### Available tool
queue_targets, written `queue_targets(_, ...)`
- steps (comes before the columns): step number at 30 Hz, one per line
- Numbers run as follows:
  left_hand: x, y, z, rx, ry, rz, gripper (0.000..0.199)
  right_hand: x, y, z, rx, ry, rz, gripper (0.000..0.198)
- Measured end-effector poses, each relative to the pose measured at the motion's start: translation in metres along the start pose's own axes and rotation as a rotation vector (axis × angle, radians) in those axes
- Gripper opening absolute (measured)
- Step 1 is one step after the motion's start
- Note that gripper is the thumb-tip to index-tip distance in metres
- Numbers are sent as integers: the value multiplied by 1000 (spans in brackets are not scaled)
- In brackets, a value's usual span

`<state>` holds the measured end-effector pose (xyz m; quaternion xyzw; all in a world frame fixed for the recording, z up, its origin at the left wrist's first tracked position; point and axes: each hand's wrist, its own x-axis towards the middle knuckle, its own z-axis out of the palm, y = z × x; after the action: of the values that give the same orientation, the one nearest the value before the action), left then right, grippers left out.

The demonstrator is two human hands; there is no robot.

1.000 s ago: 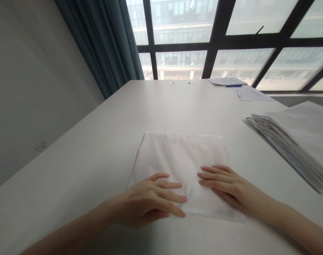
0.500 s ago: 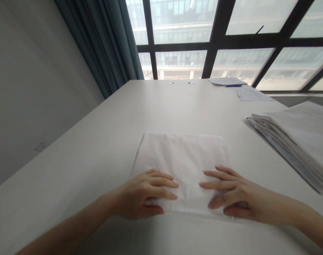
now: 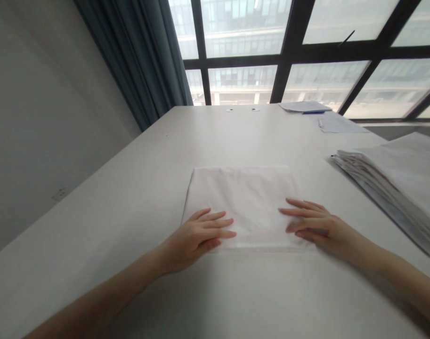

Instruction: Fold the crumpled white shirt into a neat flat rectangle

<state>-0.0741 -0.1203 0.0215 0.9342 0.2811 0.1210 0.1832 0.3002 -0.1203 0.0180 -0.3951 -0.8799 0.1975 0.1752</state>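
Note:
A folded white cloth (image 3: 246, 197) lies flat on the white table (image 3: 215, 141) in front of me, with faint wrinkles across its top. My left hand (image 3: 202, 235) rests on its near left part, fingers stretched out and pointing inward. On the near right edge, my right hand (image 3: 312, 221) touches the cloth with its fingers extended and slightly apart; it is a little blurred. The cloth's near corners are partly hidden under the hands.
To the right is a stack of folded white cloths (image 3: 394, 174). Papers (image 3: 304, 107) and a blue pen (image 3: 313, 112) lie at the far right of the table. A dark blue curtain (image 3: 140, 56) and windows stand behind; a wall with a socket (image 3: 61, 194) is at left.
The cloth has slid away from me along the table, and both hands have moved forward with it. The right hand has also shifted slightly outward at the cloth's right side.

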Motion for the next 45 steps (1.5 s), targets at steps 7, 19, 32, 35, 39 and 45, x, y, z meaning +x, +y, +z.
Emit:
queue_targets(7,-3,-14,-7,5,22,-36,33,-3,-5,0,-60,53,-54,18)
queue_targets(19,-4,-16,-5,85,1,39,49,-2,-26,7,-137,48,-291,16)
queue_targets(32,-3,-9,-9,126,-86,103,37,-1,-29,3,0,-62,-241,11)
queue_targets(35,-3,-9,-8,115,-96,92,36,-1,-30,3,28,-73,-220,9)
queue_targets(39,-3,-11,-7,115,-95,91,35,-1,-28,4,69,-57,-213,10)
queue_targets(45,-3,-8,-8,109,-94,89,36,-1,-24,7,79,2,-187,16)
